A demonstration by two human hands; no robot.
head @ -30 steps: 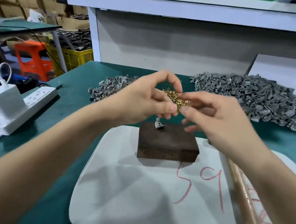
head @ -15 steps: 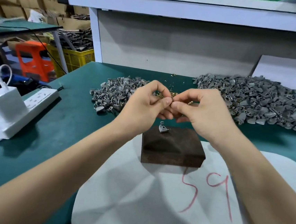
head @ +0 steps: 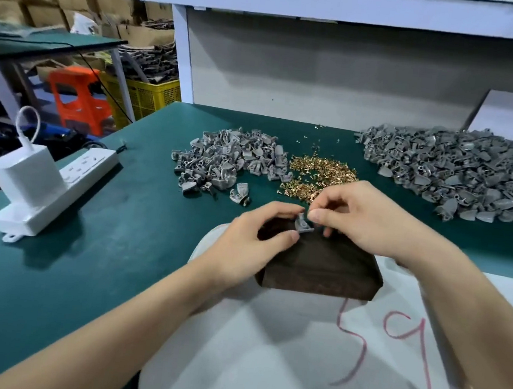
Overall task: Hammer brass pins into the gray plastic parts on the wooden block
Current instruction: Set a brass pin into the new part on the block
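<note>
On the far edge of the dark brown wooden block (head: 320, 266), a small gray plastic part (head: 304, 226) stood between your two hands. Your left hand (head: 253, 244) came in from the lower left with its forearm low across the green tabletop (head: 88, 240). Its fingers were curled, and its forefinger and thumb pinched the part from the left side. Your right hand (head: 362, 223) reached in from the right, its wrist raised above the block. Its thumb and forefinger were pressed tip to tip at the top of the part and the other fingers were bent beneath. I could not tell whether anything lay between those two tips, for it was too small to see.

Just beyond your right hand lay a heap of loose brass pins (head: 319, 178), with a small pile of gray parts (head: 230, 160) to its left and a much larger gray pile (head: 457, 176) well off to the right. The block sat on a white sheet marked "59" in red (head: 263, 367). A white power strip (head: 72, 176) with a white charger (head: 27, 172) plugged into it lay at the table's left edge.
</note>
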